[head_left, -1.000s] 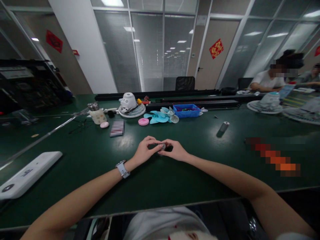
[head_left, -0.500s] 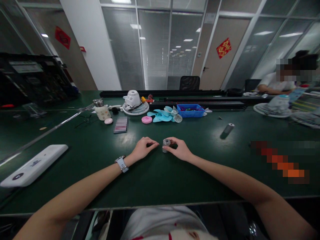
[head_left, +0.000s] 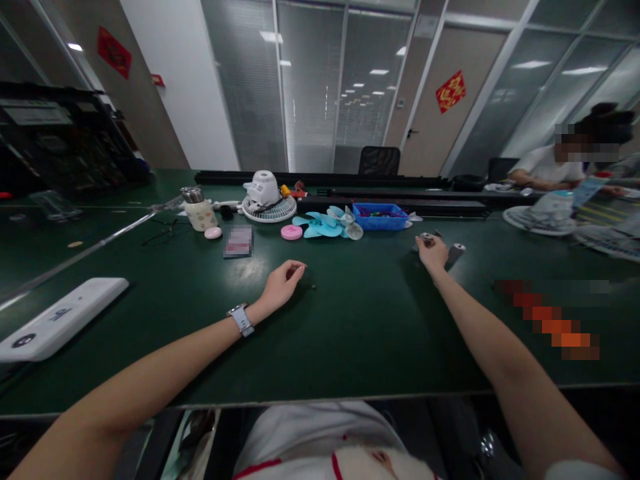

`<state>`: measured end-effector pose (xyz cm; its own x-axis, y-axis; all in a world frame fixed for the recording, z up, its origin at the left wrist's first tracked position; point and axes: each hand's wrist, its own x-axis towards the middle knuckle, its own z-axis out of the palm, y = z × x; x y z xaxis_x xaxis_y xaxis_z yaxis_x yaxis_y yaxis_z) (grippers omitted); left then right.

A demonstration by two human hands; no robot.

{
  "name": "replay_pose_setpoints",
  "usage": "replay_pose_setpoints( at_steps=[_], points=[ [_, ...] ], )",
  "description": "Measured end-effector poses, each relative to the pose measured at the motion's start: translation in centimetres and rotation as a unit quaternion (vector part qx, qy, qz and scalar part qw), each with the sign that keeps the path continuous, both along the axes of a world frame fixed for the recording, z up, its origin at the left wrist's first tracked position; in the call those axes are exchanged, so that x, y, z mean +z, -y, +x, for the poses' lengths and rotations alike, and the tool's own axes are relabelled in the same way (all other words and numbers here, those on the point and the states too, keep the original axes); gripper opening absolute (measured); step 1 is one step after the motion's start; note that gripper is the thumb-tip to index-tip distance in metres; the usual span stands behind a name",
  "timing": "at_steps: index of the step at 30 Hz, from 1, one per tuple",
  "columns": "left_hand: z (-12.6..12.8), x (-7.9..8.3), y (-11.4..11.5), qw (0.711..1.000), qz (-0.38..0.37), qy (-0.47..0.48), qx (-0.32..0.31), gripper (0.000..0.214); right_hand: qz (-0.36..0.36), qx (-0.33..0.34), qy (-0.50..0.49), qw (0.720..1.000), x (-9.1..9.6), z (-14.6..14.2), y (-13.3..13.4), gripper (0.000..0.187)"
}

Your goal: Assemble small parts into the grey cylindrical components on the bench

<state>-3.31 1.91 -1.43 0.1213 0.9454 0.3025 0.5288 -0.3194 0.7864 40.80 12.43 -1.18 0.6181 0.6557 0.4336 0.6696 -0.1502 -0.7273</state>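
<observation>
My right hand (head_left: 434, 253) is closed around a small grey metal cylinder (head_left: 427, 237), whose top end shows above the fingers. Just right of that hand a similar silver cylinder (head_left: 457, 251) stands on the green table, partly hidden by the hand. My left hand (head_left: 284, 281), with a watch on its wrist, rests near the middle of the table. Its thumb and fingertips are pinched together; what they hold, if anything, is too small to make out. A tiny ring-like piece (head_left: 314, 287) lies on the table right of the left fingertips.
Farther back are light-blue fan blades (head_left: 325, 225), a blue bin (head_left: 381, 219), a pink round piece (head_left: 291, 232) and a white fan housing (head_left: 263, 190). A patterned jar (head_left: 203, 213) stands left of them. A white device (head_left: 65, 317) lies at left. Another person (head_left: 543, 167) sits at far right.
My right hand has carried the metal cylinder from the middle to the right, beside the other cylinder. The left hand has stayed nearly in place. A tiny piece now shows on the table.
</observation>
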Motion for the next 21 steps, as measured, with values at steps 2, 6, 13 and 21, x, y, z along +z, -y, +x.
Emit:
replay_pose_setpoints(
  at_steps=[2,6,13,21],
  points=[
    [-0.1,-0.4,-0.3,0.999,-0.003,0.023,0.024,0.031,-0.031,-0.004,-0.002,1.0,-0.5,0.7,0.1,0.04],
    [-0.2,-0.7,-0.5,0.998,0.0,0.046,0.031,0.027,-0.038,-0.011,0.008,0.999,-0.3,0.0,0.4,0.051],
    [0.0,-0.5,-0.4,0.997,0.001,0.071,0.044,0.027,0.086,0.22,0.149,0.96,1.9,-12.2,5.1,0.044],
    [0.1,-0.6,-0.4,0.996,0.005,0.08,0.043,0.024,-0.112,0.539,0.154,0.821,0.2,-23.1,10.5,0.041]
  ],
)
